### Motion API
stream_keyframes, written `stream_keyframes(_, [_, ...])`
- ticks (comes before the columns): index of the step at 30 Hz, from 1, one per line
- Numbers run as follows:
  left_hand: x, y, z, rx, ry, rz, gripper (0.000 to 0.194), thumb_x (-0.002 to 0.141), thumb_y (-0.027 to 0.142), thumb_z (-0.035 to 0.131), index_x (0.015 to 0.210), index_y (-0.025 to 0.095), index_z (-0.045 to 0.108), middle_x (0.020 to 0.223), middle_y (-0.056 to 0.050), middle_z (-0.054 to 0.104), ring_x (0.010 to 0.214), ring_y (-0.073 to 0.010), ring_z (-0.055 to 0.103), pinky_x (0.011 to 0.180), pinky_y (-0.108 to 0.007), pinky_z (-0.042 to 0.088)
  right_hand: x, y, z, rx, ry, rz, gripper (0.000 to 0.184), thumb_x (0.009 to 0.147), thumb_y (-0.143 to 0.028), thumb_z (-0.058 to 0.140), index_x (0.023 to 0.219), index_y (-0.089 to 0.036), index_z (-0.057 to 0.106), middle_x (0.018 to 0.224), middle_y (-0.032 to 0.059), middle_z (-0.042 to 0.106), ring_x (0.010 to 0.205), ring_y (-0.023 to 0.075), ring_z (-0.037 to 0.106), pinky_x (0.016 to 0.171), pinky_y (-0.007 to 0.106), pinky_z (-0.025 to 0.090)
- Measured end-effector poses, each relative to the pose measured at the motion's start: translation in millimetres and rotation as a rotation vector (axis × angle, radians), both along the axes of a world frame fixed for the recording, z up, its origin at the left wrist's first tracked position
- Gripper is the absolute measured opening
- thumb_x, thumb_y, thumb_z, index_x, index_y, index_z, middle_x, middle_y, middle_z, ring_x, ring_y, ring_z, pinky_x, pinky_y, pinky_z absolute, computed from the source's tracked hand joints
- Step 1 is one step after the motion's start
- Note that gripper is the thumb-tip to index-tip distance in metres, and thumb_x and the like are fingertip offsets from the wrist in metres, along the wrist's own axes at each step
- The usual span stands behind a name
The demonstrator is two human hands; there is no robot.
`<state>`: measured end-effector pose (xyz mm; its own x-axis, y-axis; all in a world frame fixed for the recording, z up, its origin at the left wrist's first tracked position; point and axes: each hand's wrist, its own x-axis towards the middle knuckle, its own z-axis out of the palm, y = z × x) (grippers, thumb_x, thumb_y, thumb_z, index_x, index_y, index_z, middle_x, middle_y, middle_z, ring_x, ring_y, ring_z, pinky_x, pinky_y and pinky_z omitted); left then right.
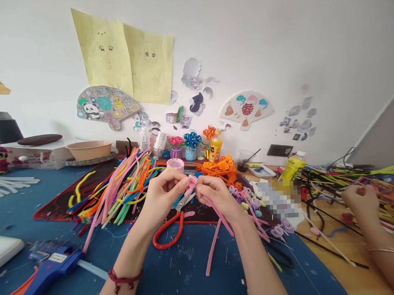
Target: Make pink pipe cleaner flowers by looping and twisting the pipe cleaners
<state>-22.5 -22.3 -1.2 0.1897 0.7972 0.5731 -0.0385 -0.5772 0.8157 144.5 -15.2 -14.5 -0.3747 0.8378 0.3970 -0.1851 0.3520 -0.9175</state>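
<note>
Both my hands meet above the blue table, pinching a pink pipe cleaner (217, 217) whose top end is curled into a small loop (192, 181). My left hand (161, 194) grips the loop from the left with fingers closed. My right hand (215, 194) pinches it from the right, and the long pink stems hang down from under it. Red-handled scissors (170, 230) lie on the mat just below my hands. A pile of coloured pipe cleaners (120, 186) spreads out to the left.
A blue glue gun (46, 267) lies at the lower left. Finished pink and purple loops (253, 204) and orange ones (219, 167) lie to the right. Another person's hand (363, 200) works among dark stems at the right. Pots with pipe-cleaner flowers (190, 148) stand by the wall.
</note>
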Motion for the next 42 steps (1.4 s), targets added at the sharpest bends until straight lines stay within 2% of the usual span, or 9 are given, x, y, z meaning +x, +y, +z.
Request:
stream_keyframes(5, [-5,-2,5.7,0.225,0.122,0.15,0.017,0.077,0.031,0.075,0.087,0.018,0.068,0.082,-0.003,0.063,0.07,-0.0144,0.049,0.065,-0.026,0.039,2,2,-1.1,-0.114,0.057,0.034,0.027,0.077,-0.028,0.061,0.055,-0.017,0.05,0.048,-0.0081,0.036,0.039,0.0044,0.025,0.04,0.022,0.018])
stream_keyframes(11, [-5,-6,10.8,0.347,0.241,0.105,0.01,0.083,0.028,0.069,0.081,0.018,0.07,0.082,-0.006,0.068,0.076,-0.0176,0.059,0.067,-0.027,0.045,6,0,1.2,-0.071,-0.009,0.065,0.027,0.078,-0.029,0.062,0.056,-0.017,0.05,0.048,-0.0078,0.039,0.04,0.0045,0.026,0.041,0.021,0.02])
stream_keyframes(19, [-7,-7,10.9,0.365,0.328,0.108,0.01,0.086,0.027,0.065,0.085,0.018,0.07,0.082,-0.005,0.07,0.074,-0.0168,0.062,0.07,-0.027,0.047,8,-2,3.5,0.003,-0.097,0.019,0.029,0.08,-0.034,0.062,0.059,-0.017,0.05,0.049,-0.0069,0.039,0.044,0.0061,0.028,0.043,0.021,0.022])
stream_keyframes(26, [-7,-6,10.7,0.356,0.354,0.137,0.01,0.085,0.025,0.064,0.08,0.018,0.067,0.078,-0.004,0.069,0.07,-0.0162,0.061,0.067,-0.026,0.046,9,-2,2.7,0.036,-0.174,-0.012,0.028,0.082,-0.034,0.06,0.061,-0.017,0.052,0.054,-0.0058,0.039,0.048,0.007,0.03,0.046,0.022,0.023])
stream_keyframes(42, [-8,-4,8.0,0.344,0.358,0.154,0.009,0.086,0.023,0.063,0.079,0.018,0.066,0.072,-0.001,0.065,0.064,-0.0122,0.055,0.061,-0.022,0.041,7,-4,4.4,0.095,-0.198,-0.036,0.028,0.083,-0.032,0.061,0.061,-0.017,0.051,0.058,-0.0058,0.037,0.053,0.0081,0.027,0.05,0.024,0.02])
